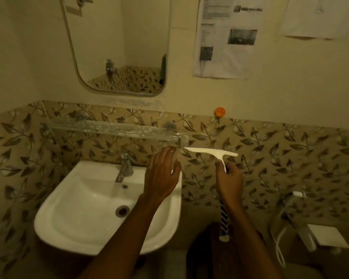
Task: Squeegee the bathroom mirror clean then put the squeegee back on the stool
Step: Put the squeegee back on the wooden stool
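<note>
The right hand (229, 179) gripped the white squeegee (212, 153) by its handle, blade level, at about two o'clock from the sink (56, 224). The left hand (163, 174) hovered beside it, fingers spread, empty. The mirror (117, 45) hung at eleven o'clock; the dark stool (208, 256) sat at six.

A white wash basin (101, 208) hangs on a wall banded with leaf-patterned tiles (290, 158). Just above the basin's chrome tap (125, 166) runs a glass shelf (113, 129). Higher, right of the basin, printed papers (226, 37) are stuck to cream plaster. Warm, dim light.
</note>
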`<state>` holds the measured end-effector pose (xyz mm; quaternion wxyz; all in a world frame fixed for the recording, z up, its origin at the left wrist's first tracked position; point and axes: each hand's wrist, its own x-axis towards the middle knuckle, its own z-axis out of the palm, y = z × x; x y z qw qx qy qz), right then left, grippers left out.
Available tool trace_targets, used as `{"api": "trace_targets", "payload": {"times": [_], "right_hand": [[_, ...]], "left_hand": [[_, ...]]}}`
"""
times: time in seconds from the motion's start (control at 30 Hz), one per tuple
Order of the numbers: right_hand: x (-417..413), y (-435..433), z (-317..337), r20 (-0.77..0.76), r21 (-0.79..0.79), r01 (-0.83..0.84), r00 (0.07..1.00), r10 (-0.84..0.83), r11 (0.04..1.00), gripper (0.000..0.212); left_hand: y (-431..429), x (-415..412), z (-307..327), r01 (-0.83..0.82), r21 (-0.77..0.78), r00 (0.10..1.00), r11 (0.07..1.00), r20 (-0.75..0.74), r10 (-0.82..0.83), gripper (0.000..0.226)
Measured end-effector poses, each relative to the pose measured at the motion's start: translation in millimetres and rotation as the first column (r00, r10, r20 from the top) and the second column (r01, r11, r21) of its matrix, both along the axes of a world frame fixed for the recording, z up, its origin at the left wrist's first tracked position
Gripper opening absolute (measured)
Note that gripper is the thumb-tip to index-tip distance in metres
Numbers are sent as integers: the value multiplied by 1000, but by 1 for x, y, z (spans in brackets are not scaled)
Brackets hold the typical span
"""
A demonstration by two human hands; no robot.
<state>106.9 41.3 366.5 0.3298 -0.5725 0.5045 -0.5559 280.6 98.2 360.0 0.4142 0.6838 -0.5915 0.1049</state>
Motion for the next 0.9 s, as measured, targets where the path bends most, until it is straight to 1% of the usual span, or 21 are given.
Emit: {"api": "trace_targets", "payload": {"times": [0.1,0.17,0.23,0.37,0.43,0.5,0.57,0.63,0.73,0.77,0.87,0.9], "right_hand": [[-36,22,-7,-11,1,18,1000,-18,1000,26],[-61,30,-13,-4,39,26,1000,-26,999,22],[-88,33,-20,-6,69,48,999,-48,996,26],[-139,33,-48,-6,129,67,998,-66,989,22],[-165,29,-65,-11,144,74,997,-74,987,24],[-190,21,-82,-26,179,78,997,-75,981,23],[-213,9,-100,-64,243,87,995,-73,966,22],[-233,-2,-119,-98,271,75,994,-49,960,21],[-255,-19,-149,-186,274,68,982,-16,959,32],[-260,-25,-157,-202,283,66,979,-8,957,32],[-271,-46,-185,-224,347,61,975,19,936,26],[-273,-53,-196,-238,364,71,971,19,929,28]], "left_hand": [[24,-37,-17,-8,5,999,1000,-53,8,41],[34,-62,-25,-10,15,996,1000,-88,11,39],[40,-87,-32,-2,42,994,999,-108,6,40],[33,-139,-47,21,87,992,996,-123,-11,46],[26,-168,-58,34,106,991,994,-134,-20,46],[16,-196,-74,47,156,989,987,-144,-25,46],[5,-224,-94,41,208,989,977,-150,-10,46],[-6,-251,-111,29,248,988,968,-152,9,46],[-21,-285,-131,40,277,987,960,-163,6,44],[-26,-292,-137,36,287,986,957,-163,12,44],[-41,-305,-158,-1,319,983,948,-174,59,45],[-47,-306,-168,-11,336,980,942,-182,76,46]]}}
